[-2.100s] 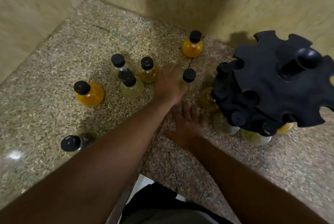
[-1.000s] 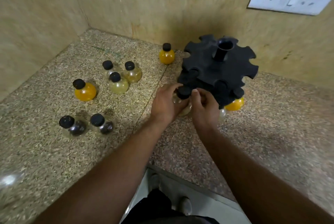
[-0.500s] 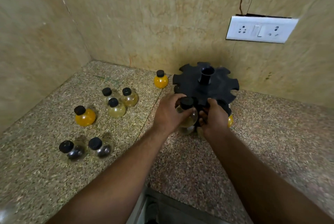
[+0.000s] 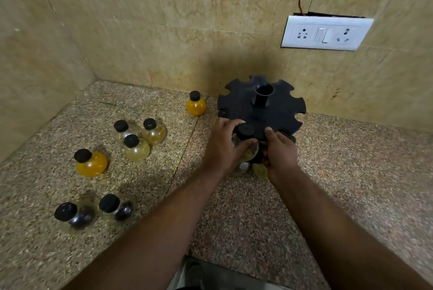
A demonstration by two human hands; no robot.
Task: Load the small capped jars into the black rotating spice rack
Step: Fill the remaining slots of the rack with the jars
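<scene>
Jar (image 4: 248, 148) with pale contents and a black cap now sits against the near rim of the spice rack (image 4: 262, 107), at about 6 o'clock on its top disc. Half a second ago it was held just short of that rim, and two seconds ago the left hand (image 4: 222, 146) was only reaching among the loose jars (image 4: 136, 149). That hand has its fingers and thumb curled round the jar's neck and belly. The right hand (image 4: 280, 152) is at 5 o'clock on the rack, thumb up on the disc's edge and fingers curled beneath, seemingly steadying the rack; what those fingers touch below is hidden. My reading is that the neck is being slid into an edge slot, so this jar is nearly seated but not yet let go. Other jars show low under the rack, behind the hands. Seven wait on the worktop (image 4: 234, 219): one orange at 10 o'clock from the rack, three pale at 9 o'clock, one orange and two dark toward 8 o'clock, so much loading remains
</scene>
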